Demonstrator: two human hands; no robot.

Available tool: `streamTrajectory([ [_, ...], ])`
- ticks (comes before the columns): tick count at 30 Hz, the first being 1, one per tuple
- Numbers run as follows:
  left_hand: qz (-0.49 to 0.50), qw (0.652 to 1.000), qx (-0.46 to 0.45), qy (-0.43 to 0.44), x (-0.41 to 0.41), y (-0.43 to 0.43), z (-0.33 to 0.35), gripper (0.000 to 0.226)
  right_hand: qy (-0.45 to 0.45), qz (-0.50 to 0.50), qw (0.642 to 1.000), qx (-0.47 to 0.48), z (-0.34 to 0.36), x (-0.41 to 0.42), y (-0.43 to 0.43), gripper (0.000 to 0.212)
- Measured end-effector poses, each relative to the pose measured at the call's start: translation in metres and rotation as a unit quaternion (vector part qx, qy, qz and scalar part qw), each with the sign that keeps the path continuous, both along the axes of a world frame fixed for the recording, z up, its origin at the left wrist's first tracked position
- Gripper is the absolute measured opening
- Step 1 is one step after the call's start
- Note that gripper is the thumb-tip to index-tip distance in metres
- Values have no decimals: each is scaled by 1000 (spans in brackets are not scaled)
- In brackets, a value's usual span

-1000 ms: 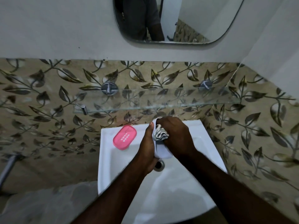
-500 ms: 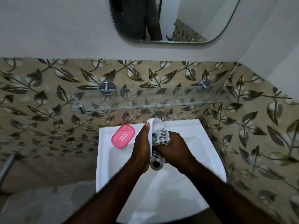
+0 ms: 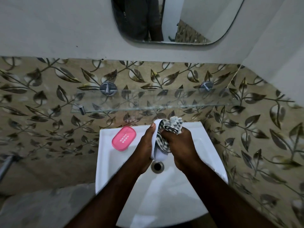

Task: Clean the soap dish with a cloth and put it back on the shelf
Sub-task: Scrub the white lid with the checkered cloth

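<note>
While we hold the white oval plastic soap dish (image 3: 158,149) on edge over the white ceramic basin (image 3: 212,155), our left hand (image 3: 144,148) cups its outer side, fingers hidden behind it and thumb laid along the rim, probably to keep it steady against the rubbing. Our right hand (image 3: 181,145) has its fingers curled tight around the bunched grey-and-white patterned cloth (image 3: 171,129), pressing it into the hollow. Held above the drain (image 3: 157,166), drips likely fall into the basin. A pink slotted plastic tray (image 3: 124,138) rests on the far left corner of the basin. The clear glass shelf (image 3: 148,99) above stands bare, awaiting the dish.
</note>
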State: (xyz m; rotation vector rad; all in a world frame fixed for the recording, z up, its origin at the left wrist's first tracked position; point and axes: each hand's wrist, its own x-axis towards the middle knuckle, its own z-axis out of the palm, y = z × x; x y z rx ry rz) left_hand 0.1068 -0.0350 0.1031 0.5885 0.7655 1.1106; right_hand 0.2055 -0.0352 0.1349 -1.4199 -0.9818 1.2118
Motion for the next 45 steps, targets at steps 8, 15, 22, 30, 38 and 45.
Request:
streamTrajectory([
  [8,42,998,-29,-22,-9,4,3,47,-149,195,958,150,6,-1,-11,29],
  [15,70,993,-94,-5,-18,2,-3,58,-487,362,728,319,-4,12,-14,18],
  [22,35,993,-113,13,-10,5,-4,68,-631,371,577,362,-3,27,8,19],
  [30,6,995,-91,-38,-12,7,0,54,-635,269,591,419,-1,33,36,25],
  [38,56,992,-102,55,-6,8,-16,49,-570,254,754,204,-6,10,12,22],
  [45,78,984,-13,158,-8,4,-18,49,-139,244,958,-57,-3,2,-16,15],
])
